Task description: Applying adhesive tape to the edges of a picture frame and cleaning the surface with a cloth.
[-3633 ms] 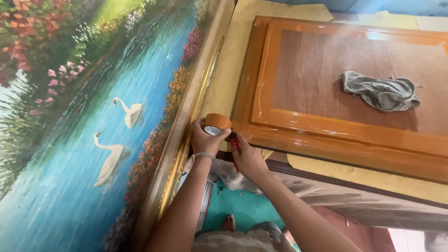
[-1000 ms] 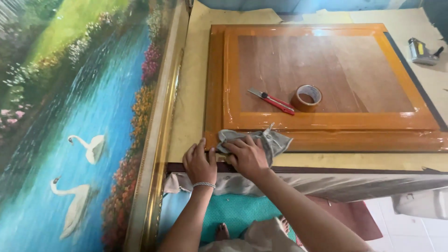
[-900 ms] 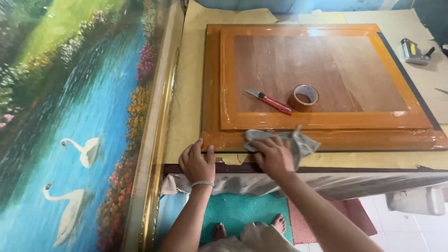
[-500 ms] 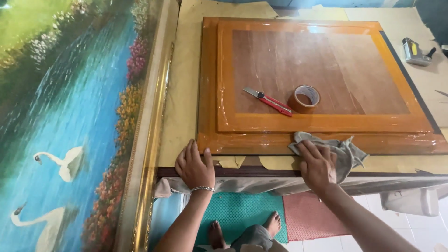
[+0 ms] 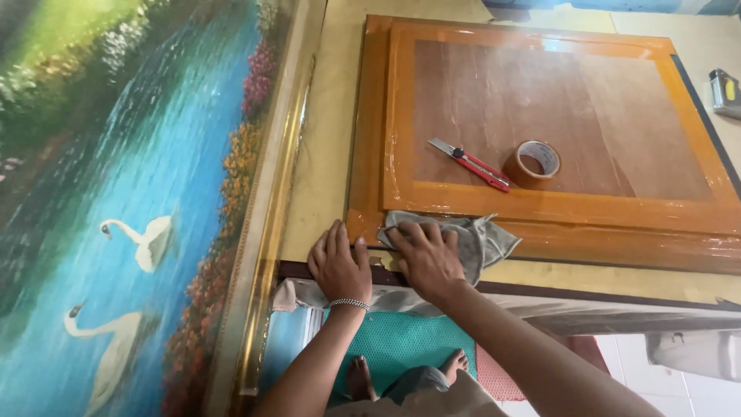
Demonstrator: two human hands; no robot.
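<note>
Pressing flat, the right hand covers the grey cloth; the left hand braces beside.

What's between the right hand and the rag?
Nothing visible. The right hand lies flat on the grey rag, pressing it on the lower left corner of the glossy wooden frame; cutter and tape roll sit apart.
</note>
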